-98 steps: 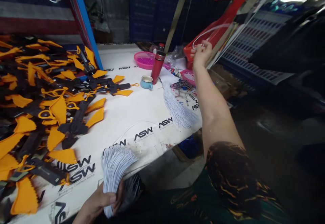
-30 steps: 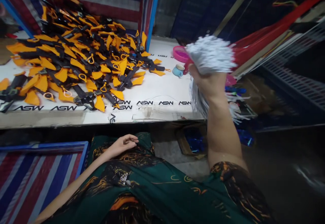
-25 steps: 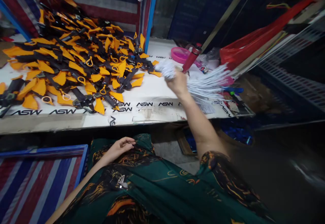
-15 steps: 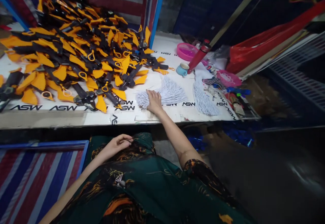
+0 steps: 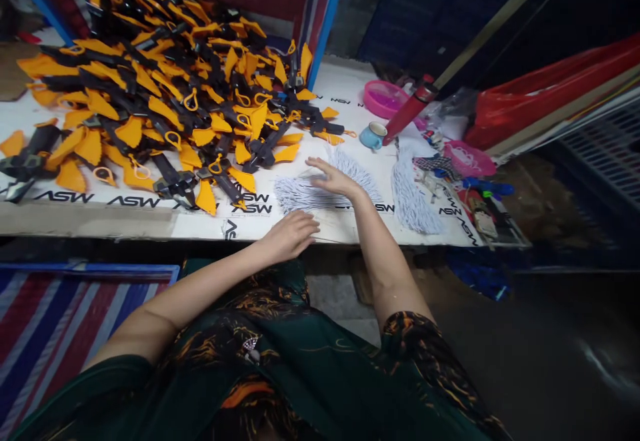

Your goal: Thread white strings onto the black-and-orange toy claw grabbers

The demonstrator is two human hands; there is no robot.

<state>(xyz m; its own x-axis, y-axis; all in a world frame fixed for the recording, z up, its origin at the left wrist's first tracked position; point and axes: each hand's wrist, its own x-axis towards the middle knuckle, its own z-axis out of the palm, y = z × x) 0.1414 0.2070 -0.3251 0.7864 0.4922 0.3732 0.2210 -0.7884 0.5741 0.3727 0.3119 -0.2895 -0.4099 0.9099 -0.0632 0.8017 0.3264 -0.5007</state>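
Over the white tabletop, my right hand [image 5: 333, 179] is above a spread of thin pale-blue strands [image 5: 300, 193], its fingers apart and nothing held. Some of the strands fan out behind and to the right of that hand. My left hand [image 5: 293, 234] reaches over the table's front edge, just in front of the same strands, with its fingers stretched out and nothing seen in it. Farther right lies a second bundle of the strands [image 5: 413, 194]. Whether either hand touches the strands is hard to make out.
A large heap of black parts with orange flaps and loops [image 5: 170, 107] covers the table's left side. Behind the strands stand a blue mug [image 5: 373, 137], a red flask [image 5: 407, 114] and a pink basin [image 5: 383, 99]. A pink basket [image 5: 470, 158] is at the right.
My left hand has come up from my lap to the table's front edge. My right hand has lifted off the strands' left end and moved right, its fingers opening. The view has shifted slightly.
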